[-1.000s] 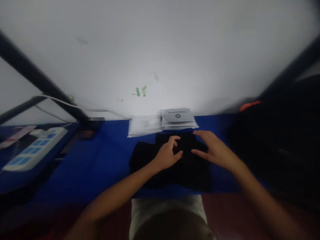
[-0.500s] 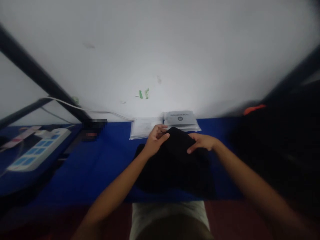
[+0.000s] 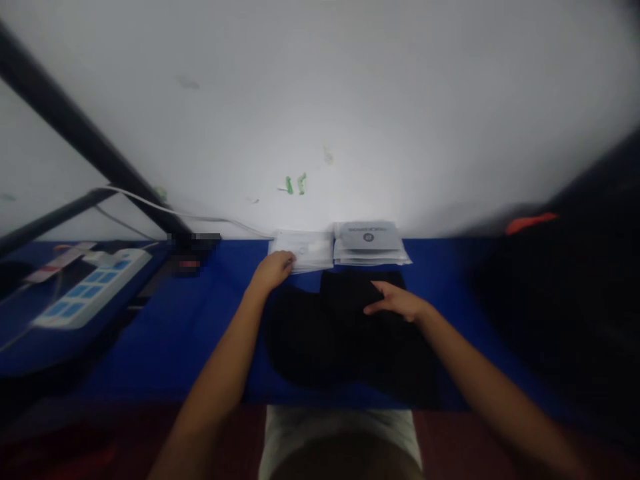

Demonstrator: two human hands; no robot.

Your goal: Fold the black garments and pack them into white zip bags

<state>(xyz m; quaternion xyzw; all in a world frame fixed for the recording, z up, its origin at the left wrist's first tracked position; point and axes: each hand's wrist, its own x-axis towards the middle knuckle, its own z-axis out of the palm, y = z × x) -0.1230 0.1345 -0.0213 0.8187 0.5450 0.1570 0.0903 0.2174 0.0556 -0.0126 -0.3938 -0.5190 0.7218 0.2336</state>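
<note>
In the head view, my left hand (image 3: pixel 274 271) has its fingers bent close together at the near left corner of the left pile of clear bags (image 3: pixel 313 250); in this dim light I can't tell whether they pinch it. My right hand (image 3: pixel 397 301) rests on the black cloth (image 3: pixel 307 340), thumb and forefinger spread apart. The cloth lies before me on the blue table (image 3: pixel 200 340). I count two bag piles, one power strip (image 3: pixel 93 289) and two green marks (image 3: pixel 289 185) on the wall (image 3: pixel 380 120).
</note>
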